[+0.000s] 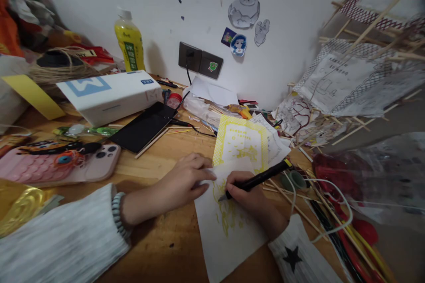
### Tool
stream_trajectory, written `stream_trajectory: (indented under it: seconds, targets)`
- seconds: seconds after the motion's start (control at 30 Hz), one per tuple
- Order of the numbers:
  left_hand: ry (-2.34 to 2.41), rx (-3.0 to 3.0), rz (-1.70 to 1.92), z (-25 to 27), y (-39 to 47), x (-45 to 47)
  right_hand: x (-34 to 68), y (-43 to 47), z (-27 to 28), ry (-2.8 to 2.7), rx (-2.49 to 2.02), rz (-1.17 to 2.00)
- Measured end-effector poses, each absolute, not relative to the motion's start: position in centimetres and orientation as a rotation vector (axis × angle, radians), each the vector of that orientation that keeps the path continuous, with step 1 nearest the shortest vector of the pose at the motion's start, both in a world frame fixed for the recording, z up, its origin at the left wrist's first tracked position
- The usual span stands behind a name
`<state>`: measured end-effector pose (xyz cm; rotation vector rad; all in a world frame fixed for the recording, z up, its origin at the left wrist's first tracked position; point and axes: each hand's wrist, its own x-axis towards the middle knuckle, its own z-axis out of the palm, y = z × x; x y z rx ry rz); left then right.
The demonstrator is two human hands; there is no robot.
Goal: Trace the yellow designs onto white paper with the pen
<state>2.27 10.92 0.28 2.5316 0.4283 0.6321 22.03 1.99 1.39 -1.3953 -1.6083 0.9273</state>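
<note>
A black marker pen (262, 177) with a yellow end is gripped in my right hand (244, 192), its tip down on a white sheet of paper (229, 252). Yellow drawn lines run over the sheet around the tip. Fingers apart, my left hand (187, 181) rests at the sheet's left edge and holds nothing. Just beyond lies a paper with a yellow patterned border (224, 135) and yellow drawing, partly covered by the white sheet. Another patterned paper (277, 143) sticks out behind it.
Left of my hands are a black tablet-like device (142, 127), a pink phone (99, 163) and a white box (113, 97). A yellow drink bottle (129, 44) stands behind the box. Thin sticks (299, 210) and a white cord (348, 212) lie right. A stick frame with papers (335, 79) rises there.
</note>
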Motion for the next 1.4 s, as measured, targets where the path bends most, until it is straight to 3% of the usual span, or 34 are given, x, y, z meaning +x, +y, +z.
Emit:
stream_trajectory:
  seconds: [1.4]
  targets:
    - [0.431,2.528,0.629,0.26,10.92,2.21,21.66,1.96,1.39,-1.619,-1.478,0.735]
